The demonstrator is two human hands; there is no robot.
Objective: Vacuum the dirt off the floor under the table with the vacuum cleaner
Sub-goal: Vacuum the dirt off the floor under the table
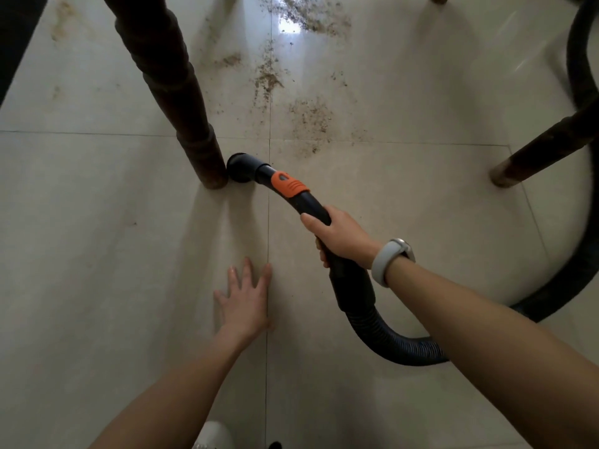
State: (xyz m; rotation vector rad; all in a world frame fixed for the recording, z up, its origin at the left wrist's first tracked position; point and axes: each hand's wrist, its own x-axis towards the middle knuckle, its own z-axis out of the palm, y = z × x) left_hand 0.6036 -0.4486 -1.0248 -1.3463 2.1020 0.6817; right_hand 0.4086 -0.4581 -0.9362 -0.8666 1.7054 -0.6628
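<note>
1. While braced flat on the pale tiled floor [97, 254], left hand [244, 303]: fingers spread, holding nothing.
2. Round black vacuum nozzle [240, 168] just beside the dark wooden bench leg [181, 102].
3. Right hand [337, 236] clenched round the black wand; scattered brown dirt [308, 118] ahead and right of the nozzle.

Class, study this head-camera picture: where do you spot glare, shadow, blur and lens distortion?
Head view: window glare whitens the glossy pale tiled floor at top centre amid the scattered brown dirt; soft shadows fall toward the camera from the dark wooden table leg; the black ribbed vacuum hose blurs at right; wide-angle bowing splays the legs outward.
</note>
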